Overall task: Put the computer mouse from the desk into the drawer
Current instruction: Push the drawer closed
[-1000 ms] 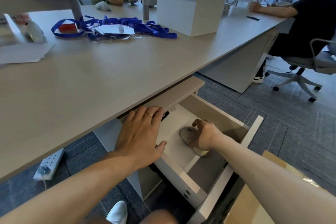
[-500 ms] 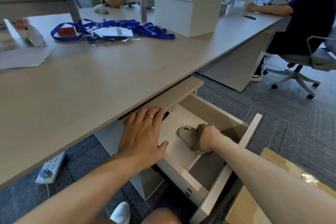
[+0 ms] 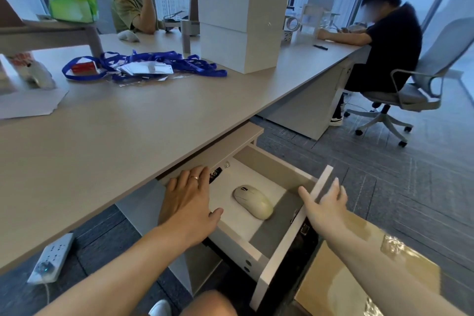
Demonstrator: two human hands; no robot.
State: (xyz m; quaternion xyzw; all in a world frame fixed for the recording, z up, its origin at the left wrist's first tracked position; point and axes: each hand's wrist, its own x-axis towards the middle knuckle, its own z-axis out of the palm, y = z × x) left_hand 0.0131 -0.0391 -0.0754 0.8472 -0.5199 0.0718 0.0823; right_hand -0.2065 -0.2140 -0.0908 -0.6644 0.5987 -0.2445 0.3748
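Your right hand is open, fingers spread, straddling the front panel of the drawer with the thumb on the inner side; it grips nothing. Your left hand lies flat and open, palm down, on the drawer's left wall beneath the desk edge, a ring on one finger, also holding nothing.

One computer mouse, cream-coloured, sits alone on the drawer floor between your two hands, touching neither. One small dark object lies at the drawer's back left corner, just beyond your left fingertips.

On the desk there is one tangle of blue lanyards and one stack of white boxes. One power strip lies on the floor, one cardboard box sits under your right forearm, and two people are seated at the far side.

Half a second ago your right hand was curled over the mouse inside the drawer; now it has let go and drawn back to the front panel. Your left hand has stayed put.
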